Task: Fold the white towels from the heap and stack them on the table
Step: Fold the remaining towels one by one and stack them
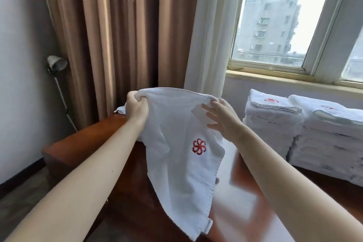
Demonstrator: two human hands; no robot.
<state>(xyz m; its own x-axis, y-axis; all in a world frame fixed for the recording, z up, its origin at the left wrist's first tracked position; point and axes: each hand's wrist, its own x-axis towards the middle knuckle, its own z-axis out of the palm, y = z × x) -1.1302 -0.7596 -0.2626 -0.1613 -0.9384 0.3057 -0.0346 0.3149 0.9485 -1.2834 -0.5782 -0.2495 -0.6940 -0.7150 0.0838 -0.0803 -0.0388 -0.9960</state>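
A white towel [180,165] with a red flower emblem hangs in the air above the dark wooden table [245,202]. My left hand [136,107] grips its upper left corner in a fist. My right hand [222,118] pinches the upper right edge between thumb and forefinger, the other fingers spread loosely. The towel's lower end droops toward the table's near side. Two tall stacks of folded white towels [306,133] stand on the table at the right, under the window. A bit of white cloth [120,109] shows behind my left hand; the heap itself is hidden.
Brown curtains [117,35] and a white sheer curtain hang behind the table. A window with a yellow sill [284,76] is at the right. A small lamp on a thin stand [57,65] leans by the left wall. The floor lies at the lower left.
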